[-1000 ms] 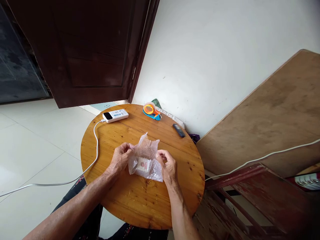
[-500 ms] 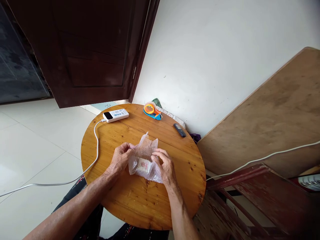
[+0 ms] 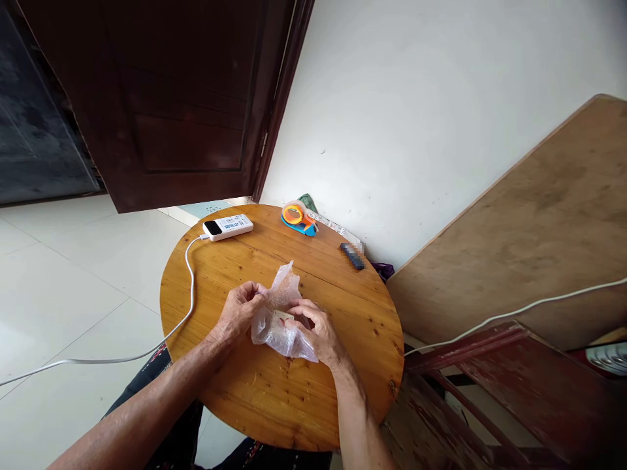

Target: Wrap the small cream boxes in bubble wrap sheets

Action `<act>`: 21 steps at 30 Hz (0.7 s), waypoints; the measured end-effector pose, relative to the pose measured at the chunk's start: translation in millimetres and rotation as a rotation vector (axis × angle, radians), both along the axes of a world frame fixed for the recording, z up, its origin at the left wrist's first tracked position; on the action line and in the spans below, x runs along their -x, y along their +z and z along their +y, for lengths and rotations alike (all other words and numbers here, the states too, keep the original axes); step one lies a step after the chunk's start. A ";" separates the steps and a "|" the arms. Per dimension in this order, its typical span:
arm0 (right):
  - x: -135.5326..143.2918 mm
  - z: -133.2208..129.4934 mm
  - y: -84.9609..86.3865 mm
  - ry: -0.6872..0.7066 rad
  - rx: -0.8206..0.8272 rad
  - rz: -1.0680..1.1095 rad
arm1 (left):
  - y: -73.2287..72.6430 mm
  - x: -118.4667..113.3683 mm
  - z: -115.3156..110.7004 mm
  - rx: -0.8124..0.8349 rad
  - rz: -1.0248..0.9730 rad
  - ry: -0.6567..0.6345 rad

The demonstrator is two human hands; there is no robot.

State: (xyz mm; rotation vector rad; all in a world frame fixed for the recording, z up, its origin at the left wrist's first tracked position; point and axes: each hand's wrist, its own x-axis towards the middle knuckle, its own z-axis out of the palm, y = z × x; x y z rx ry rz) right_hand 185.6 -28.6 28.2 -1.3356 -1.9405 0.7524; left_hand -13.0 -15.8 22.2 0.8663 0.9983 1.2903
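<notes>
A sheet of clear bubble wrap [image 3: 274, 338] lies crumpled and partly open on the round wooden table [image 3: 289, 411]. Inside it sits a small pale item [image 3: 281, 318] with red marking; its kind is not clear. My left hand [image 3: 240, 310] pinches the wrap's left edge between thumb and fingers. On the other side, my right hand [image 3: 321, 333] is closed over the wrap's right part, its fingers curled and its thumb lying across the pale item, hiding part of it. One flap of wrap stands up behind the item.
At the table's back are a white device [image 3: 230, 226] with a cable [image 3: 191, 287], an orange and blue tape dispenser [image 3: 298, 219] and a dark blurred object [image 3: 351, 256]. A white wall [image 3: 392, 130] and leaning board [image 3: 529, 209] border the right; a dark door [image 3: 186, 98] stands behind.
My right hand has shifted left and inward, its thumb now over the pale item. The wrap's upright flap has narrowed and bunched up. My left hand stays nearly still.
</notes>
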 end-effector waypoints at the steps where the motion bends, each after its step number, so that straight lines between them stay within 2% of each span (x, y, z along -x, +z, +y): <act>1: 0.3 0.0 0.7 0.008 0.003 -0.002 | 0.2 -0.1 0.0 -0.002 0.006 -0.003; 21: 3.7 -1.8 3.9 0.042 -0.029 -0.054 | 7.5 -1.6 -3.7 0.041 0.033 -0.004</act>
